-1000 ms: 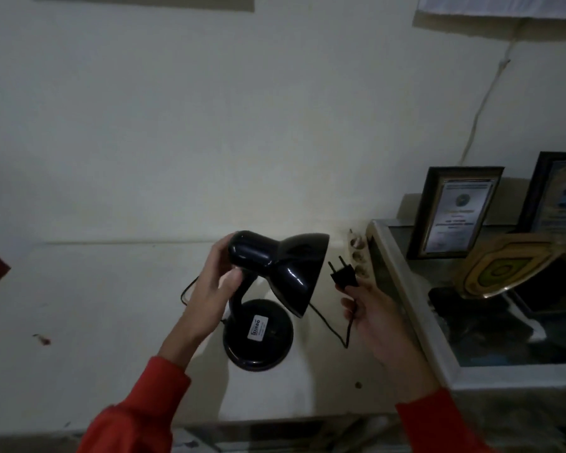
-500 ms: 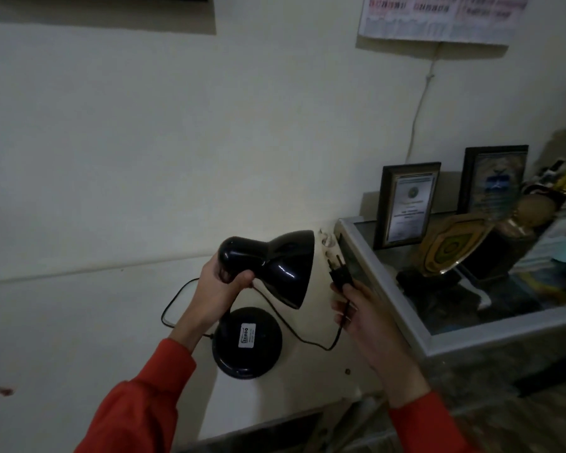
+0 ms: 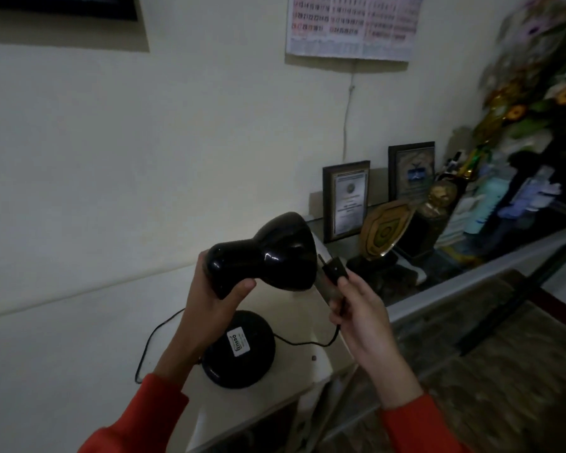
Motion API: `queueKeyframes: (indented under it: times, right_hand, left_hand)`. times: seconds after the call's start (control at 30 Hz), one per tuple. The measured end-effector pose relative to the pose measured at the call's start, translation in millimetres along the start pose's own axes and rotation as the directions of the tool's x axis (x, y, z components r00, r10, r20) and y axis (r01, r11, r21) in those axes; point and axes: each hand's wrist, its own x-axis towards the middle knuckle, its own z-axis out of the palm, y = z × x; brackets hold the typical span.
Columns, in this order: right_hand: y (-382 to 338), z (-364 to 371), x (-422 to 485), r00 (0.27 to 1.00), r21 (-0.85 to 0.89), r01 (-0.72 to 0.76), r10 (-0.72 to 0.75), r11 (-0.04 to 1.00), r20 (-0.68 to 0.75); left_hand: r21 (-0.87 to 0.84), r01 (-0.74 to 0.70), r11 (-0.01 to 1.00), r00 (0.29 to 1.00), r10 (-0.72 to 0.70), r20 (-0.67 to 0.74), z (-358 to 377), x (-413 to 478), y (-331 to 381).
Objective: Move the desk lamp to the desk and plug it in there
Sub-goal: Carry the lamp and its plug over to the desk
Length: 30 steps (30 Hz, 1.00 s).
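A black desk lamp [image 3: 268,253] is held over a white surface [image 3: 79,338]. My left hand [image 3: 209,302] grips the narrow rear end of its shade. Its round base [image 3: 239,351], with a white label, hangs below the shade, close to the surface; I cannot tell whether it touches. My right hand [image 3: 356,308] holds the black plug [image 3: 332,268] by its cord, prongs pointing up and left beside the shade's rim. The thin black cord [image 3: 151,341] loops from the base over the surface.
A glass-topped cabinet [image 3: 438,286] stands to the right, carrying framed certificates [image 3: 347,199], a shield plaque [image 3: 386,227], a trophy and flowers. A calendar [image 3: 353,24] hangs on the wall above. Patterned floor [image 3: 504,371] lies at the lower right.
The view has swung right and tilted. Both hands have lifted, carrying the lamp shade and the plug higher and closer to the camera; the base rose off the surface.
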Motion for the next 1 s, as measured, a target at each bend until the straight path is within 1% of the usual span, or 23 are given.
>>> queueKeyframes:
  times: [0.17,0.27,0.4,0.57,0.7,0.83,0.93,1.0]
  right_hand:
    - [-31.5,-38.0,-30.6,0.997,0.082,0.062,-0.058,0.995,-0.047]
    - [-51.2,-69.6,-55.2,0.981,0.028,0.151,-0.147,0.988,-0.126]
    - [-76.0,-124.3,-94.2,0.932,-0.105,0.24,-0.259,0.965,-0.254]
    - [-103.8,-204.8,-157.1,0.858,-0.171,0.303,-0.347,0.937,-0.379]
    - [-127.0,-269.0,-216.2,0.804,-0.218,0.299,-0.368,0.929,-0.466]
    - [-148.7,-325.7,-276.8,0.757,-0.209,0.303,-0.368,0.93,-0.539]
    - [-163.1,-364.1,-320.0,0.71,-0.209,0.31,-0.372,0.927,-0.598]
    - [-170.4,-388.7,-345.4,0.663,-0.221,0.327,-0.39,0.919,-0.639]
  left_hand:
    - [-0.036,-0.031,0.999,0.998,0.03,-0.049,31.7,-6.0,37.1]
    - [-0.049,-0.056,0.997,0.998,0.055,-0.019,62.5,-14.4,55.4]
    - [-0.071,-0.082,0.994,0.995,0.086,0.057,119.7,-33.5,78.1]
    - [-0.139,-0.098,0.986,0.982,0.118,0.149,199.9,-68.5,110.4]
    - [-0.207,-0.094,0.974,0.957,0.146,0.251,267.7,-104.6,138.4]
    - [-0.241,-0.108,0.964,0.914,0.192,0.356,336.6,-145.6,164.0]
    - [-0.299,-0.048,0.953,0.88,0.182,0.438,388.5,-176.7,180.9]
    - [-0.334,-0.005,0.943,0.86,0.174,0.479,422.8,-197.1,191.3]
